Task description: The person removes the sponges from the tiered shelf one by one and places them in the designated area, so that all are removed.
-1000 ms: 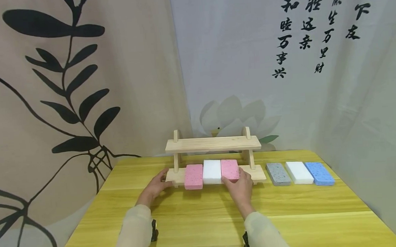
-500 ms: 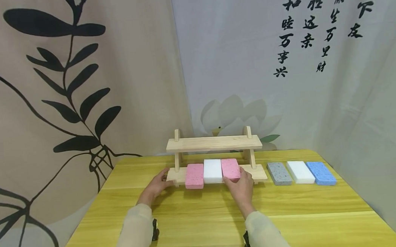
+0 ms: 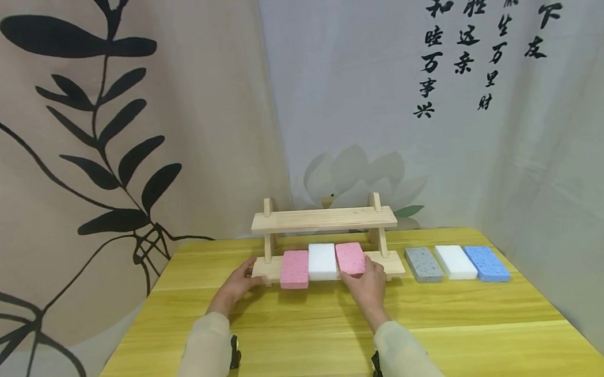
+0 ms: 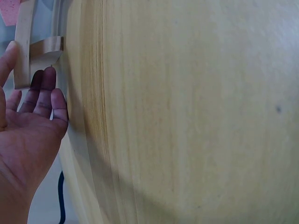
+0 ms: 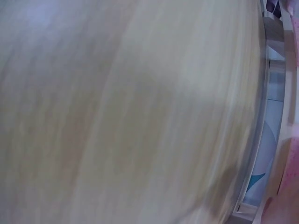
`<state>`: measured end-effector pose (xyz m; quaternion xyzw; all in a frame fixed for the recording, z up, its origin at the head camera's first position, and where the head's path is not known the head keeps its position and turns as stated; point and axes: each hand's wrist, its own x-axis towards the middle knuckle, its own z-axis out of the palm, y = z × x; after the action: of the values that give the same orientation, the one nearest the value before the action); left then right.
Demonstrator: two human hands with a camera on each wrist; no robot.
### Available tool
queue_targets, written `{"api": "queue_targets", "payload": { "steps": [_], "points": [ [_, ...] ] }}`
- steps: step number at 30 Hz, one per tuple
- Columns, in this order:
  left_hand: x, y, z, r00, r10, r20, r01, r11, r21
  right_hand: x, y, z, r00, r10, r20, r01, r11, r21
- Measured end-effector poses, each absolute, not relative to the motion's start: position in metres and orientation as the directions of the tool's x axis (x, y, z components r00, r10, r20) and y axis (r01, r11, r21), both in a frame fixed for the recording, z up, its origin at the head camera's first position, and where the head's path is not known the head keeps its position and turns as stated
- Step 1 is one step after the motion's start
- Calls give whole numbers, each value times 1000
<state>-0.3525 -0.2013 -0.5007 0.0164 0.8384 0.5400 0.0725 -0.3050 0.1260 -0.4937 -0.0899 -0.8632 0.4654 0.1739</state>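
A two-tier wooden shelf (image 3: 324,219) stands near the back of the table. On its lower board sit a pink sponge (image 3: 294,270), a white sponge (image 3: 321,262) and a second pink sponge (image 3: 350,259), side by side. My right hand (image 3: 367,288) holds this right-hand pink sponge, thumb at its front lower corner and fingers along its right side. At the board's left end, my left hand (image 3: 237,284) grips the shelf; in the left wrist view its thumb (image 4: 8,60) touches the board and the other fingers lie round the end. Only a sliver of the right hand shows in the right wrist view.
Right of the shelf, a grey sponge (image 3: 424,264), a white sponge (image 3: 456,262) and a blue sponge (image 3: 487,263) lie in a row on the wooden table (image 3: 301,350). A printed curtain (image 3: 213,101) hangs behind. In the left wrist view, a dark cable (image 4: 61,196) runs beyond the table edge.
The right-hand pink sponge has turned slightly, and a thin gap shows between it and the white one. Both hands keep their places; the head view shifts a little.
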Motion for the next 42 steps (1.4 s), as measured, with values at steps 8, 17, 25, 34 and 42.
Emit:
{"api": "queue_targets", "payload": {
  "steps": [8,17,25,34,42],
  "points": [
    [-353,-202,-502,-988,122,-92,-32,421,906,-304,134,-490,-926,329,188,-2,493,-870],
    [-352,-202,-500,-988,121,-94,-35,420,907,-300,156,-486,-919,346,191,-2,480,-877],
    [-351,-202,-500,-987,124,-100,-40,415,909,-294,182,-485,-927,319,199,-8,513,-858],
    [-353,-202,-501,-987,121,-107,-49,404,913,-281,211,-480,-934,305,185,-27,455,-890],
    [-353,-201,-499,-986,115,-118,-62,407,912,-271,243,-471,-936,293,195,-44,454,-890]
  ]
}}
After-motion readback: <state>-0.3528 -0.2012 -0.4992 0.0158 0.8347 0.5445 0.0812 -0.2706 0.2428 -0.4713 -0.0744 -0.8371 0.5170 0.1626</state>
